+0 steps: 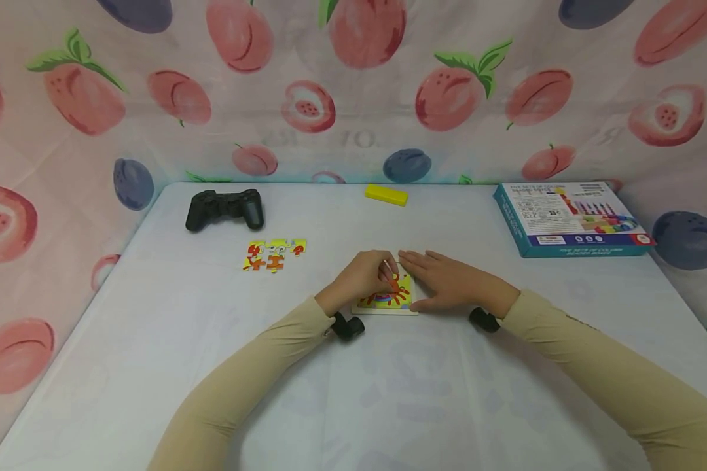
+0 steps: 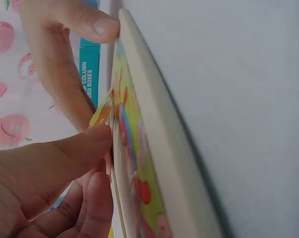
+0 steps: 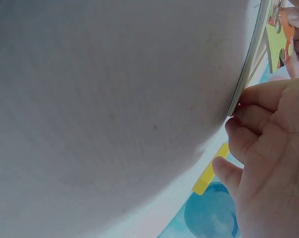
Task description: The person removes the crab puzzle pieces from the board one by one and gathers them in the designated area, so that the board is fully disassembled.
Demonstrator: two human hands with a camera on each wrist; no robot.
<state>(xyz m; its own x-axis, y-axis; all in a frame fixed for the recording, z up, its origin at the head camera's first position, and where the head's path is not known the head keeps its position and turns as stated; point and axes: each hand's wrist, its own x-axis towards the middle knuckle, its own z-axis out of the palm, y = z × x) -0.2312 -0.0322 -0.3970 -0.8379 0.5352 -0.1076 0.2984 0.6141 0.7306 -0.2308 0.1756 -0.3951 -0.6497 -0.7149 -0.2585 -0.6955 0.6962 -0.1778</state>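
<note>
A square wooden jigsaw board (image 1: 384, 312), with a yellow picture and orange shapes inside a pale rim, lies flat on the table. Over its upper part, my left hand (image 1: 359, 276) pinches a yellow and orange puzzle piece (image 3: 273, 47) between thumb and fingers. In the left wrist view that puzzle piece (image 2: 101, 113) is tilted up close to the board's surface. My right hand (image 1: 452, 281) lies along the board's right side with fingers extended. Its thumb touches the near right corner, and its fingertips (image 3: 241, 99) are at the far edge.
Several loose puzzle pieces (image 1: 275, 262) lie left of the board. Behind them sits a black game controller (image 1: 225, 208). A yellow block (image 1: 385, 195) is at the table's back edge, and a blue and white game box (image 1: 571, 219) stands at back right.
</note>
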